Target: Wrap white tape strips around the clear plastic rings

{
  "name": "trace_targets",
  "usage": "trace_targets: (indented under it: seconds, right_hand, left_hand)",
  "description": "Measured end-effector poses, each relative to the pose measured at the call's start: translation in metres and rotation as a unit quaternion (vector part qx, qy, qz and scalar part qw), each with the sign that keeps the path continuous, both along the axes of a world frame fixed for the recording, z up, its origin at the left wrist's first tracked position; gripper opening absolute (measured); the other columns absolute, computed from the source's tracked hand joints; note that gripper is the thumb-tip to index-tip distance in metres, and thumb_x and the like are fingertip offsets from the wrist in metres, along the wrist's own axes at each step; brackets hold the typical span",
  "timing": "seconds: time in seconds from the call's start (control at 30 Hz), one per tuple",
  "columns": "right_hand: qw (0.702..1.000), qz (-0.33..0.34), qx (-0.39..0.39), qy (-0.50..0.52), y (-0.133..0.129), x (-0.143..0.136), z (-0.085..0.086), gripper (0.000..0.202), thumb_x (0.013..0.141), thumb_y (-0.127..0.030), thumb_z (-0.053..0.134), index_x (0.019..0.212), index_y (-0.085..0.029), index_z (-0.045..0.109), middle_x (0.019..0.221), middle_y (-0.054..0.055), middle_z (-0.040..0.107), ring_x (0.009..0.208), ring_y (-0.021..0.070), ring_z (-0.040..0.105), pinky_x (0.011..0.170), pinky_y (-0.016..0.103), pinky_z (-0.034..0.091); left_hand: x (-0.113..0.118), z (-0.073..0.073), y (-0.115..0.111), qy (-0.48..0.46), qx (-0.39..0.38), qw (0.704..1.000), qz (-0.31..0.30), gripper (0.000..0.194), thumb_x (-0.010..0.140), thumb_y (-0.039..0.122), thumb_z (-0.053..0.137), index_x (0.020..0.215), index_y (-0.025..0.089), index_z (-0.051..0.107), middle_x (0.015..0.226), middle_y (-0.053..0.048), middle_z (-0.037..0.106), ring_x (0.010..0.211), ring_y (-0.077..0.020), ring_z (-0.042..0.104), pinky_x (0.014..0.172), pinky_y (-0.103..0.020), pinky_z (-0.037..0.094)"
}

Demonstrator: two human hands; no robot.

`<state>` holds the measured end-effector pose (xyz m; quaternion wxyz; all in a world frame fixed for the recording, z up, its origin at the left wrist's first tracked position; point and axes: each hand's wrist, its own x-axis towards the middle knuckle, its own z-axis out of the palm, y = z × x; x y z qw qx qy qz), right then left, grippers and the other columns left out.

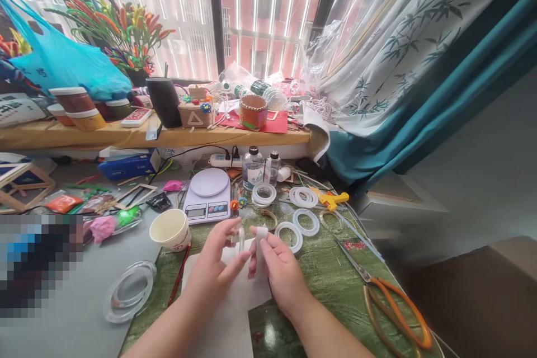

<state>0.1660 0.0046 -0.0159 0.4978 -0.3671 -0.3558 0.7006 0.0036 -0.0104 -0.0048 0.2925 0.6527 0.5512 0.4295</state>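
Observation:
My left hand (216,260) pinches a clear ring (241,239), seen nearly edge-on, between the thumb and fingers. Facing it, my right hand (282,269) grips a light grey strip (260,235) that bends over a fingertip; its material is unclear. The ring and the strip look slightly apart. Both hands are above white paper (218,327) on the green table (327,296). Just beyond my right hand lie a white ring mould (296,238) and a bluish ring mould (311,222).
Large orange-handled scissors (373,279) lie at the right. A paper cup (168,229) stands left of my hands, with clear rings (128,293) nearer me. Behind are a kitchen scale (207,196), two bottles (253,170), more ring moulds (264,194) and a yellow glue gun (331,199).

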Motion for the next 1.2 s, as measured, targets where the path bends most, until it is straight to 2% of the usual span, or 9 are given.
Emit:
trace_targets:
  seconds: [0.17,0.43,0.6,0.73,0.83,0.93,1.03,1.1,1.2]
  right_hand:
    - [0.996,0.057,0.008,-0.074,-0.005,0.004,0.002,0.054,0.093,-0.066,0.057,0.107,-0.016,0.072,0.051,-0.004,0.050,0.047,0.0130,0.044,0.048,0.025,0.040]
    - [0.984,0.082,0.080,-0.136,-0.005,0.008,0.002,0.056,0.093,-0.069,0.054,0.104,-0.016,0.072,0.060,-0.004,0.046,0.050,0.0111,0.039,0.046,0.024,0.031]
    - [0.986,0.053,0.086,-0.131,-0.001,0.006,0.001,0.046,0.087,-0.060,0.069,0.099,-0.016,0.073,0.070,0.000,0.059,0.061,0.0129,0.049,0.057,0.024,0.040]
    - [0.993,0.046,0.030,-0.106,0.005,0.011,-0.001,0.049,0.086,-0.063,0.067,0.097,-0.015,0.071,0.053,-0.008,0.043,0.043,0.0085,0.032,0.042,0.022,0.028]
    - [0.994,0.066,0.018,-0.084,0.008,0.013,-0.003,0.049,0.087,-0.063,0.065,0.094,-0.015,0.069,0.049,-0.010,0.038,0.038,0.0072,0.027,0.038,0.021,0.022]
    - [0.991,0.075,0.067,-0.089,0.005,0.012,-0.001,0.044,0.090,-0.059,0.063,0.090,-0.015,0.070,0.056,-0.006,0.047,0.046,0.0090,0.039,0.044,0.021,0.031]
    - [0.982,0.060,0.138,-0.117,0.001,0.011,0.005,0.037,0.093,-0.051,0.063,0.093,-0.016,0.072,0.078,0.003,0.064,0.070,0.0153,0.057,0.064,0.025,0.046]
    - [0.977,0.061,0.157,-0.129,0.001,0.012,0.007,0.034,0.095,-0.048,0.062,0.096,-0.016,0.072,0.087,0.005,0.067,0.079,0.0181,0.060,0.073,0.028,0.048]
    - [0.982,0.044,0.125,-0.134,0.006,0.016,0.001,0.037,0.095,-0.051,0.060,0.092,-0.016,0.071,0.074,0.001,0.060,0.062,0.0136,0.051,0.060,0.025,0.043]
  left_hand:
    - [-0.003,0.001,0.004,0.136,0.040,0.989,-0.042,0.052,0.093,0.037,0.065,0.143,0.033,0.056,0.146,-0.010,0.056,0.134,-0.0328,0.054,0.111,-0.048,0.047]
    - [-0.002,-0.001,0.006,0.129,0.027,0.990,-0.051,0.053,0.091,0.029,0.066,0.143,0.034,0.057,0.144,-0.011,0.056,0.135,-0.0323,0.054,0.110,-0.048,0.049]
    - [-0.001,0.004,0.004,0.145,0.050,0.987,-0.053,0.053,0.088,0.023,0.067,0.139,0.034,0.060,0.143,-0.010,0.058,0.133,-0.0318,0.056,0.109,-0.048,0.049]
    - [-0.004,0.009,0.004,0.162,0.041,0.982,-0.089,0.062,0.087,0.028,0.070,0.146,0.035,0.054,0.149,-0.009,0.056,0.133,-0.0322,0.057,0.108,-0.045,0.052]
    - [-0.004,0.015,0.004,0.177,0.040,0.977,-0.112,0.068,0.083,0.030,0.075,0.147,0.038,0.053,0.140,-0.007,0.062,0.120,-0.0295,0.066,0.097,-0.037,0.058]
    - [-0.001,0.020,0.004,0.191,0.030,0.975,-0.111,0.070,0.080,0.034,0.078,0.146,0.036,0.054,0.120,-0.005,0.069,0.098,-0.0249,0.073,0.083,-0.032,0.061]
    - [0.005,0.022,0.003,0.203,0.012,0.977,-0.069,0.061,0.079,0.033,0.075,0.138,0.032,0.060,0.110,-0.005,0.071,0.085,-0.0233,0.074,0.073,-0.031,0.061]
    - [0.008,0.021,0.002,0.214,0.019,0.976,-0.039,0.056,0.079,0.032,0.074,0.134,0.029,0.062,0.110,-0.006,0.073,0.086,-0.0252,0.074,0.073,-0.033,0.061]
    - [0.010,0.018,-0.001,0.241,0.078,0.967,-0.039,0.061,0.081,0.037,0.075,0.140,0.028,0.058,0.124,-0.011,0.071,0.108,-0.0326,0.071,0.091,-0.043,0.059]
